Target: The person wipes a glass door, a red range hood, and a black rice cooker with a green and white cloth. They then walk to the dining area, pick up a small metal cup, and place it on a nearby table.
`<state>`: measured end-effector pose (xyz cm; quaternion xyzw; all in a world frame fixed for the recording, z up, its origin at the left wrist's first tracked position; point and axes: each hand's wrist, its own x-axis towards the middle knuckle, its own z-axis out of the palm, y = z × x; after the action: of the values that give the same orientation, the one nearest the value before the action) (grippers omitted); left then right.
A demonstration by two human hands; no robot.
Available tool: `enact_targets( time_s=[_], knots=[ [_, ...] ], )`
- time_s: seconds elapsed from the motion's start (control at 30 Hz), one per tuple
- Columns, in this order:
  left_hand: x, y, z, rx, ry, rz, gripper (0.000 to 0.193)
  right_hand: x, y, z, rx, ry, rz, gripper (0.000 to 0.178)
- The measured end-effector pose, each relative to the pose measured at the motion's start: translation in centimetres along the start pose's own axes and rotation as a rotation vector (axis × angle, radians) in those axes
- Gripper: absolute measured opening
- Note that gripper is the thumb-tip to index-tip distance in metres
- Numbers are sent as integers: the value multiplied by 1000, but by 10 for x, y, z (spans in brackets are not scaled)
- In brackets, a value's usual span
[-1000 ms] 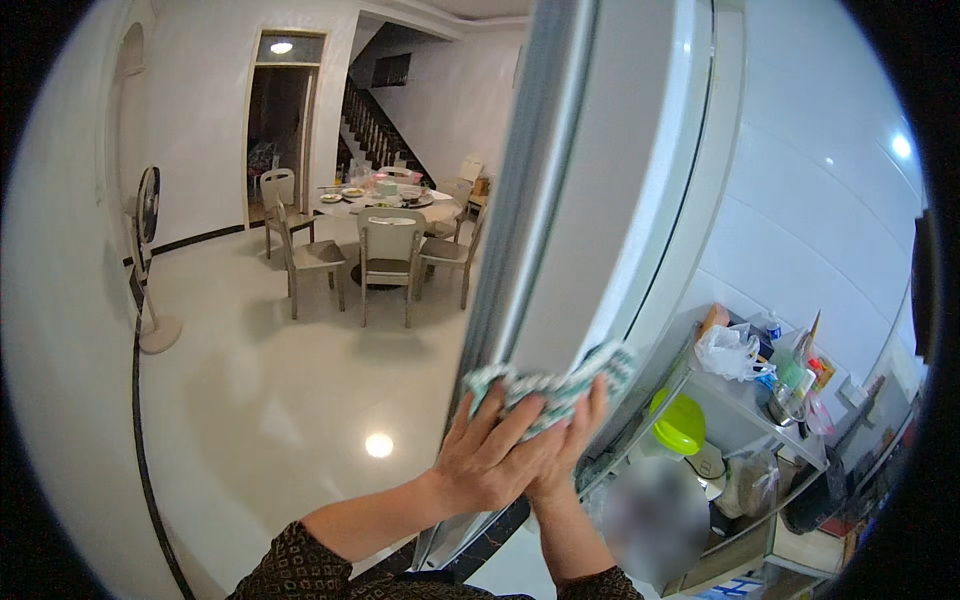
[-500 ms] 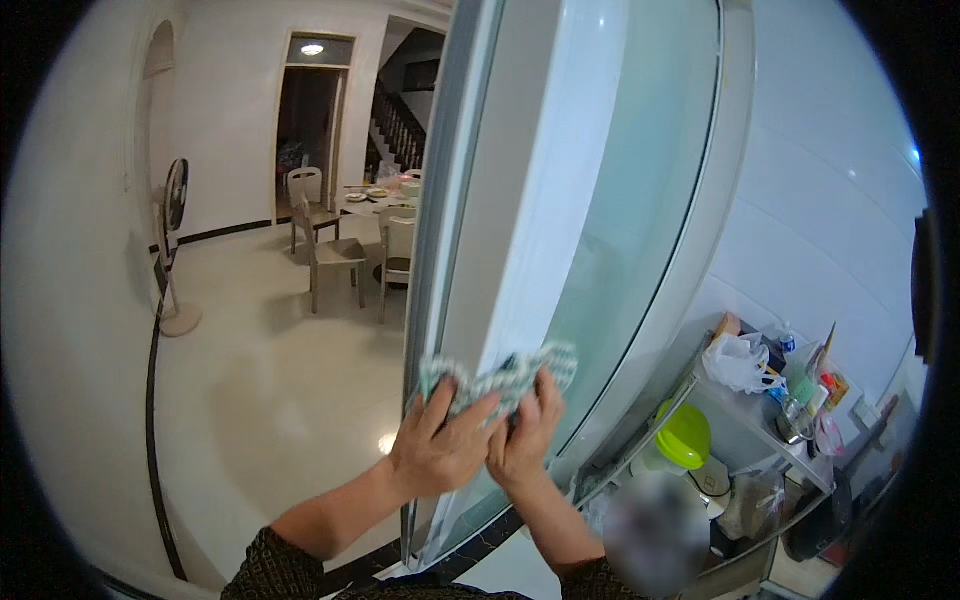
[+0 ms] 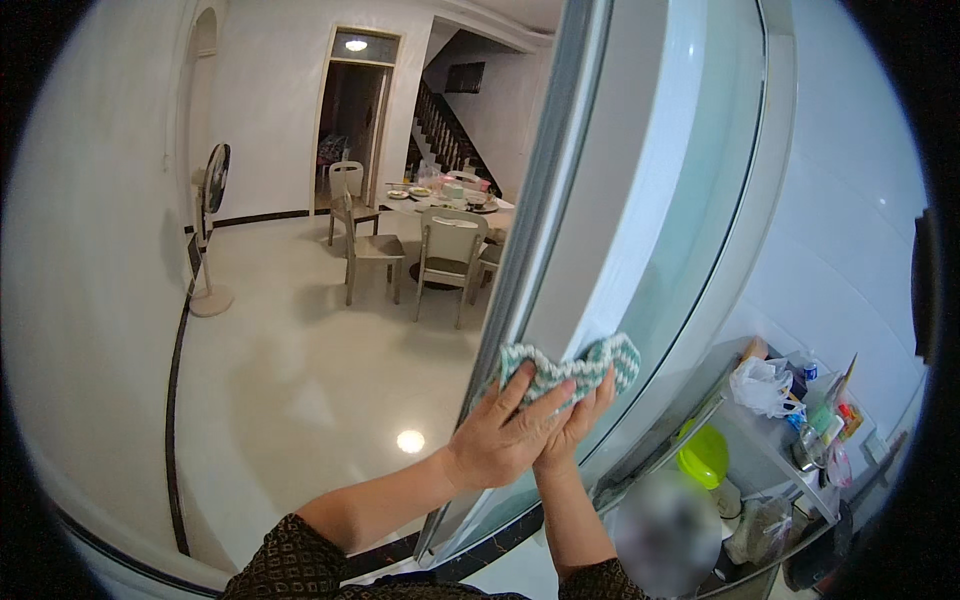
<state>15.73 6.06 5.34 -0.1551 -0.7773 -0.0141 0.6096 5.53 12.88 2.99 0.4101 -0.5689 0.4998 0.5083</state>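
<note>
Both of my hands press a green-and-white striped cloth against the edge of a white-framed glass door. My left hand lies over the cloth's left part, with its fingers bent round the frame's outer side. Close beside it, my right hand grips the cloth's right part near the glass panel. The fingers of the two hands nearly touch or overlap in the middle. Part of the cloth is hidden beneath them.
Left of the door, a tiled floor leads to a dining table with dishes and several chairs. A standing fan is by the left wall. At right, a metal shelf holds bags, a pot and a lime-green lid.
My view has turned left, so the door, cloth and hands appear farther right in the picture. Both hands remain on the cloth at the door frame.
</note>
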Motion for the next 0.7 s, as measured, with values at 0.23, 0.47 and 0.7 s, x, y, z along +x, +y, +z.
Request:
enact_targets(
  time_s=[0.23,0.47,0.7],
  knots=[
    [-63,14,7,36,-111,-1,33,-82,7,-14,-4,-113,39,34],
    [-57,14,-3,348,-208,108,35,-78,18,-22,52,-119,-35,36],
    [27,30,4,580,-369,166,32,8,47,-18,8,-38,-126,31]
  ],
)
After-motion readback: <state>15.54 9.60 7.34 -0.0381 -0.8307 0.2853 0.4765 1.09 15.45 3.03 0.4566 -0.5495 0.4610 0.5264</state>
